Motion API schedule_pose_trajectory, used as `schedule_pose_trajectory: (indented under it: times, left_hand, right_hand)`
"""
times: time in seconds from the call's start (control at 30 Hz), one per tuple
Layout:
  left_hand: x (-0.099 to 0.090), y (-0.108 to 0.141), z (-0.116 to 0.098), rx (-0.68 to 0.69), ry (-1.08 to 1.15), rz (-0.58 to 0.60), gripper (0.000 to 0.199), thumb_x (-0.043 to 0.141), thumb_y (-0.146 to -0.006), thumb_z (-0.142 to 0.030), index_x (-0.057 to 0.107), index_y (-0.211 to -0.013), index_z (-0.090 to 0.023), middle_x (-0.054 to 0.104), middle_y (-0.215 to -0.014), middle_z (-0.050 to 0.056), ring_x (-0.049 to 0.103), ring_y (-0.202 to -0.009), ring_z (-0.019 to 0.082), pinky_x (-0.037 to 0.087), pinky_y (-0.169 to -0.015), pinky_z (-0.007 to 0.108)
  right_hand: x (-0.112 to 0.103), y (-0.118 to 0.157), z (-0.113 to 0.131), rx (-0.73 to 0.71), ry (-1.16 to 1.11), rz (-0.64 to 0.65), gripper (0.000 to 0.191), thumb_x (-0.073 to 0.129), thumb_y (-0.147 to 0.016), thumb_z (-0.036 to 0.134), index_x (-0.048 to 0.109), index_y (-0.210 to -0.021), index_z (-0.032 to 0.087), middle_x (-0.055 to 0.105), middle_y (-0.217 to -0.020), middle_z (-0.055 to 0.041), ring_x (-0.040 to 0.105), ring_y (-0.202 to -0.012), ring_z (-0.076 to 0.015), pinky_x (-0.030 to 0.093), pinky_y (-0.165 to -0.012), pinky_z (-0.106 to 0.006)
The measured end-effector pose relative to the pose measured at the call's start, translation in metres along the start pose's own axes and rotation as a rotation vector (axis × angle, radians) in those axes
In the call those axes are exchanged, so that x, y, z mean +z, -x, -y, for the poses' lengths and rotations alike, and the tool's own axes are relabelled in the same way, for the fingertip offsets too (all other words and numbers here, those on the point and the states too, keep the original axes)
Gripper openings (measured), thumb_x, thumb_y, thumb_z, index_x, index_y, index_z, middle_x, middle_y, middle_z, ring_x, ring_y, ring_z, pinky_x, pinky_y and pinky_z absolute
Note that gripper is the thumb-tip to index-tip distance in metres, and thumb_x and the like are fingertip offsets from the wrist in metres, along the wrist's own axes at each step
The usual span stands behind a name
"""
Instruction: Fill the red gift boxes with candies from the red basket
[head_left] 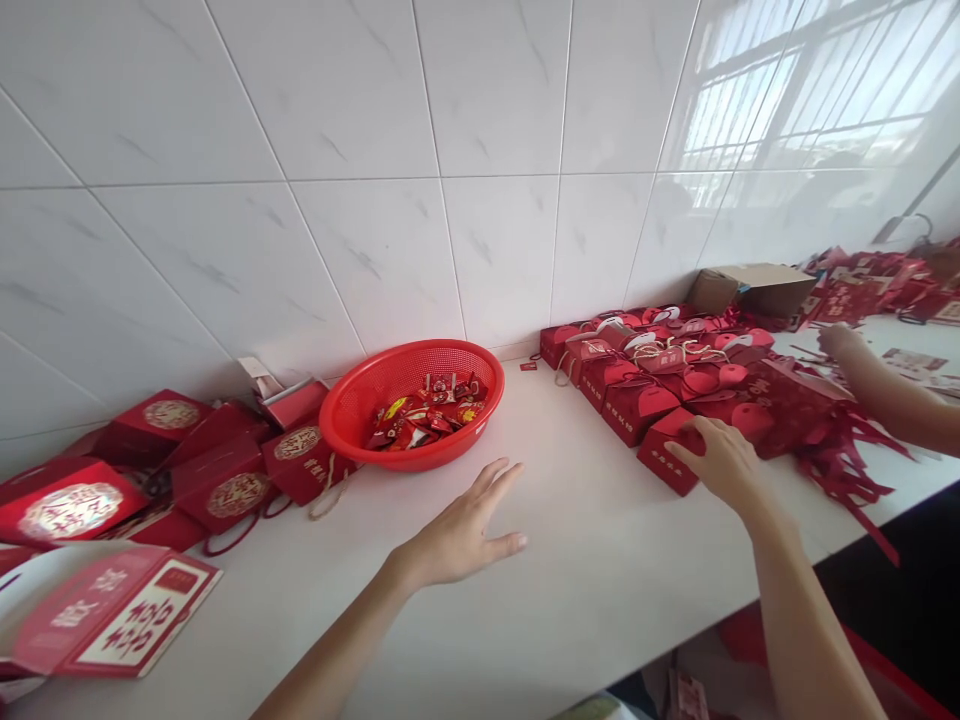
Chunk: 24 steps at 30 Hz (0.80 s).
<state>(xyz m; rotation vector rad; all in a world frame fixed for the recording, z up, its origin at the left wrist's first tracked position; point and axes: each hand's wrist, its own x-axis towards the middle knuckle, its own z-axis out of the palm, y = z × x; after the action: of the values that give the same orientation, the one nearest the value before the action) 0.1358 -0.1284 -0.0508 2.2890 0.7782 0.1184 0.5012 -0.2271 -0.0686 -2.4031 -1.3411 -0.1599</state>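
While my left hand point(469, 525) sits wide open, fingers spread and holding nothing, low over the white surface point(592, 610), my right hand point(716, 462) is down on a red gift box point(664, 458), fingers draped across its top corner. Whether that's a real grip, I can't tell from here. The box sits at the near end of a packed group of red boxes with rope handles point(637, 375), right of centre. It's tight quarters: loose red ribbons point(840, 462) spill just beside my right hand, so a clean, careful hold matters here. Left of centre, a red plastic basket point(390, 385) of wrapped sweets point(427, 418) stands near the tiled wall point(337, 170), with more printed red boxes point(225, 488) at the lower left of the frame. Over at the upper right, a co-worker's hand point(840, 342) reaches in, not far from a cardboard carton point(750, 290).
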Motion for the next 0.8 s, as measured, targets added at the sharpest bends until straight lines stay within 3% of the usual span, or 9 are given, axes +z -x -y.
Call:
schedule_pose_trajectory:
  times: [0.2,0.37,0.47,0.57,0.67,0.73,0.8]
  left_hand:
    - [-0.004,0.003,-0.003,-0.022,-0.001,0.026,0.079,0.061,-0.090,-0.051,0.029,-0.159,-0.029,0.018,-0.169,0.012,0.036,-0.148,0.033,0.036,-0.118,0.050]
    - [-0.009,0.004,-0.004,-0.034,-0.015,0.024,0.078,0.063,-0.089,-0.048,0.032,-0.158,-0.028,0.016,-0.170,0.011,0.028,-0.152,0.032,0.034,-0.119,0.049]
    - [-0.014,0.003,-0.004,-0.028,-0.035,0.058,0.076,0.066,-0.088,-0.046,0.038,-0.155,-0.027,0.020,-0.169,0.012,0.031,-0.151,0.031,0.036,-0.118,0.046]
    - [-0.024,0.004,-0.003,0.004,-0.067,0.094,0.062,0.067,-0.088,-0.042,0.052,-0.147,-0.026,0.035,-0.163,0.011,0.041,-0.146,0.029,0.038,-0.117,0.043]
    - [-0.042,0.011,-0.001,0.057,-0.076,0.043,0.047,0.065,-0.090,-0.037,0.063,-0.136,-0.027,0.055,-0.150,0.007,0.051,-0.138,0.027,0.040,-0.115,0.040]
    - [-0.062,0.022,0.001,0.054,-0.084,-0.036,0.041,0.063,-0.091,-0.037,0.066,-0.132,-0.028,0.062,-0.143,0.004,0.055,-0.134,0.026,0.041,-0.114,0.038]
    - [-0.089,0.037,0.005,0.004,-0.110,-0.128,0.041,0.062,-0.091,-0.039,0.067,-0.130,-0.028,0.063,-0.141,0.003,0.057,-0.132,0.025,0.041,-0.113,0.038]
  right_hand:
    - [0.022,-0.009,0.019,0.033,-0.034,-0.127,0.023,0.051,-0.086,0.038,0.062,-0.095,0.020,0.065,-0.111,-0.0181,0.056,-0.106,-0.0367,0.042,-0.086,-0.049]
    - [0.019,-0.009,0.042,-0.011,-0.139,-0.220,0.023,0.052,-0.084,0.035,0.062,-0.098,0.020,0.061,-0.123,-0.0208,0.051,-0.116,-0.0392,0.041,-0.093,-0.052]
    - [0.017,-0.005,0.064,-0.099,-0.258,-0.260,0.018,0.050,-0.086,0.039,0.059,-0.085,0.023,0.063,-0.109,-0.0184,0.055,-0.106,-0.0359,0.043,-0.092,-0.048]
    - [0.021,0.007,0.095,-0.217,-0.364,-0.170,0.024,0.048,-0.088,0.040,0.049,-0.068,0.025,0.059,-0.082,-0.0116,0.058,-0.085,-0.0298,0.046,-0.082,-0.042]
    - [0.031,0.024,0.127,-0.406,-0.440,0.042,0.024,0.047,-0.087,0.031,0.044,-0.064,0.025,0.056,-0.075,-0.0070,0.057,-0.072,-0.0236,0.045,-0.071,-0.035]
    - [0.038,0.034,0.142,-0.537,-0.454,0.163,0.022,0.046,-0.087,0.025,0.044,-0.065,0.025,0.057,-0.075,-0.0057,0.056,-0.069,-0.0214,0.044,-0.067,-0.033]
    - [0.044,0.040,0.150,-0.644,-0.458,0.194,0.020,0.047,-0.085,0.021,0.044,-0.065,0.024,0.058,-0.073,-0.0044,0.056,-0.068,-0.0203,0.044,-0.065,-0.031]
